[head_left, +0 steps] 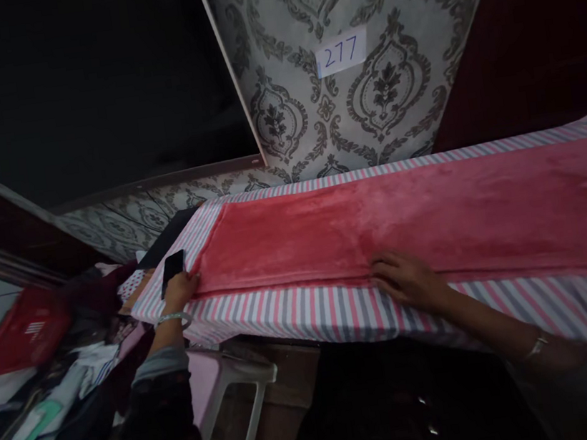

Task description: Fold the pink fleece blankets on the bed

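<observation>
A long red plush blanket (296,238), folded into a strip, lies flat on a striped cloth (295,313) that covers a long table. At the blanket's near left corner, my left hand (180,290) is closed with its fingertips on the edge. Just beyond that hand a dark phone (173,268) lies on the striped cloth. Farther right, my right hand (405,279) grips the blanket's near edge with curled fingers, its thumb side partly hidden. A bracelet shows on each wrist.
A large dark television (92,88) hangs behind the table, beside patterned wallpaper carrying a paper marked 277 (341,51). A pile of clothes (63,402) and a red basket (24,331) are at left. A plastic stool (236,401) stands below the table's near edge.
</observation>
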Motion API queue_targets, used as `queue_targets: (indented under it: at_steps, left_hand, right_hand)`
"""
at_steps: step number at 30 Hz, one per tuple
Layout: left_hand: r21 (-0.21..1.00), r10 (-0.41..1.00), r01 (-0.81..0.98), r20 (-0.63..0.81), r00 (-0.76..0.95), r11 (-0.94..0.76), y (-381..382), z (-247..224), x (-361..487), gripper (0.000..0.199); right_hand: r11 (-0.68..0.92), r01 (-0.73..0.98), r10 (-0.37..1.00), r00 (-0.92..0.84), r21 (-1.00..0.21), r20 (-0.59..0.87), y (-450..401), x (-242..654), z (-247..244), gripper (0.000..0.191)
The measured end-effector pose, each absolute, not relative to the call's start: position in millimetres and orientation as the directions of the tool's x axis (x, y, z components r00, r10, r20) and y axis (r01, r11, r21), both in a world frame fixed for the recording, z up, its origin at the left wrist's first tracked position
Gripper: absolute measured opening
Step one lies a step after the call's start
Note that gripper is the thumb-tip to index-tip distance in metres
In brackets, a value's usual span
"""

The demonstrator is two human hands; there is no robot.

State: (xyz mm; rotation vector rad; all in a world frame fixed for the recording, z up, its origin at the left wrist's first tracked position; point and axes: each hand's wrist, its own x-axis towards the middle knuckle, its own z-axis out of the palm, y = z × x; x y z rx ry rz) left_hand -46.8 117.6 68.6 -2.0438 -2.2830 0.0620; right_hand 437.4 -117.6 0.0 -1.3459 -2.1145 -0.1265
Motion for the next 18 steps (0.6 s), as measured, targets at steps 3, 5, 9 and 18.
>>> queue_targets:
  at_steps: [3,5,9,18]
  left_hand:
    - [-0.106,0.992,0.988,0.057,-0.109,0.115,112.1,70.7,-43.1,0.032]
    - [-0.126,0.988,0.985,0.111,-0.105,0.119,108.5,73.4,-34.0,0.037]
    - [-0.138,0.965,0.989,0.249,0.086,-0.053,107.4,72.0,4.1,0.048]
    - [0.064,0.979,0.978,0.052,0.197,-0.200,137.0,42.1,67.9,0.060]
  right_hand:
    - [0.413,0.891,0.793,-0.251,-0.187,0.555,-110.1,435.4,-5.5,0.031]
    - [0.399,0.910,0.794,-0.282,-0.114,0.538,-106.0,430.6,-15.6,0.041]
    - [0.386,0.921,0.817,-0.314,-0.053,0.483,-104.2,419.6,-36.2,0.052]
    - [0.255,0.951,0.856,-0.137,-0.176,0.499,-83.7,492.3,-18.9,0.051]
